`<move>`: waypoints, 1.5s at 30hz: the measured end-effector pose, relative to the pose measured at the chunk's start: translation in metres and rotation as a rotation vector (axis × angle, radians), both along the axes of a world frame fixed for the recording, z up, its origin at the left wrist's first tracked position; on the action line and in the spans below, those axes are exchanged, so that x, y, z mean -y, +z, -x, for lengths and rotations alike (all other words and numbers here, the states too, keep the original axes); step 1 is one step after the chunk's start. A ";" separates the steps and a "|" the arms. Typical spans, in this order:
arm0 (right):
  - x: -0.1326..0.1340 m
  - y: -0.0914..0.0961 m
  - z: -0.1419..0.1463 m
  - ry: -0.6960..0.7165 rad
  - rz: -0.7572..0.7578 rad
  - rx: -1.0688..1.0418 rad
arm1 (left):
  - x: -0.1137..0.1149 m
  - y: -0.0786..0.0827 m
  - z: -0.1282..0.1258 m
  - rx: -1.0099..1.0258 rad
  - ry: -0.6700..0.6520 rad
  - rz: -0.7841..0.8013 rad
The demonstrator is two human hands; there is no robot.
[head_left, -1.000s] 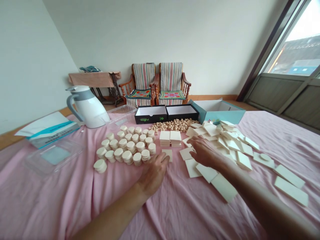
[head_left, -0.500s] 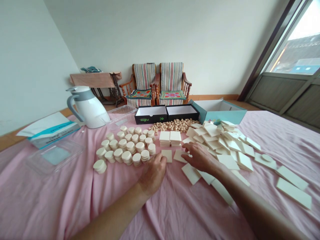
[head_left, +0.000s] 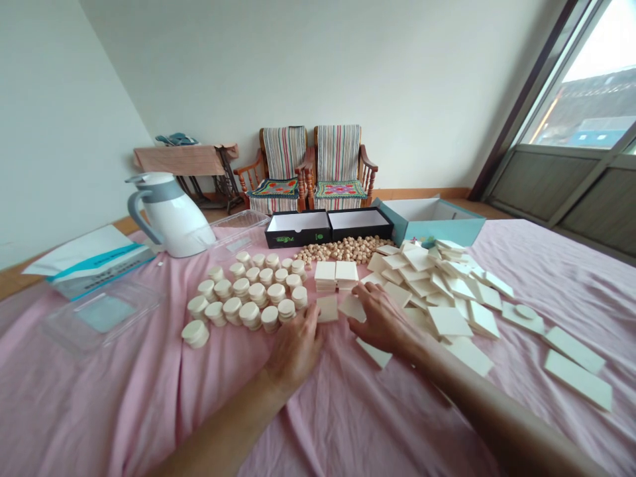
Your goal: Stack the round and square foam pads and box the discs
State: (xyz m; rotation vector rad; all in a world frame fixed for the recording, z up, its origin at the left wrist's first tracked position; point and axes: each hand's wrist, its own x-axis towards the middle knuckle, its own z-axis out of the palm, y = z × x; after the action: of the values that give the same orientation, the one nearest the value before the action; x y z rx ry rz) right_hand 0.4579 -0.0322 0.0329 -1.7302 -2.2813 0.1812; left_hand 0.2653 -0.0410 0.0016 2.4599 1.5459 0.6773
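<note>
My left hand point(head_left: 295, 344) is low over the cloth, its bent fingers and thumb at the left edge of a cream square tile point(head_left: 328, 309). Just to the right, my right hand point(head_left: 378, 319) has its thumb and forefinger round another square tile point(head_left: 352, 306). Behind these tiles stand two neat stacks of square tiles, a left stack point(head_left: 325, 275) and a right stack point(head_left: 346, 273). Several short stacks of round cream discs point(head_left: 257, 292) stand in rows left of my left hand. A loose heap of square tiles point(head_left: 420, 275) spreads beyond my right hand.
A pile of small wooden pieces point(head_left: 348, 249) lies before two black boxes point(head_left: 298, 237). A teal box point(head_left: 432, 228) stands at the back right. A white jug point(head_left: 179, 222), a clear plastic tray point(head_left: 102, 315) and a packet point(head_left: 99, 262) are on the left of the pink cloth point(head_left: 328, 411).
The tile by my left hand has turned slightly, with the fingers now at its edge. My right hand has closed round its tile and moved a little left. The view has shifted slightly.
</note>
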 end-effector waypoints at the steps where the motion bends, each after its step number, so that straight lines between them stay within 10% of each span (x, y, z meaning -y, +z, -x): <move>1: 0.001 0.003 0.004 -0.020 -0.010 -0.016 | 0.000 0.000 0.001 0.013 -0.002 0.008; 12: -0.006 0.007 0.052 -0.109 -0.065 0.006 | 0.002 0.005 0.004 0.173 -0.013 0.034; 31: 0.008 -0.025 0.033 0.006 -0.010 -0.157 | -0.003 0.000 0.003 0.163 -0.014 0.016; 45: -0.009 0.014 -0.050 -0.303 0.045 0.360 | -0.004 -0.003 0.003 0.127 0.006 -0.047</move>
State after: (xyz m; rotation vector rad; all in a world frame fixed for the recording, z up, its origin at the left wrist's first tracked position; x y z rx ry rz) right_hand 0.5079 -0.0233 0.0471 -2.2587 -2.2136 -0.1532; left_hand 0.2627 -0.0366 -0.0013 2.3946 1.5075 0.8617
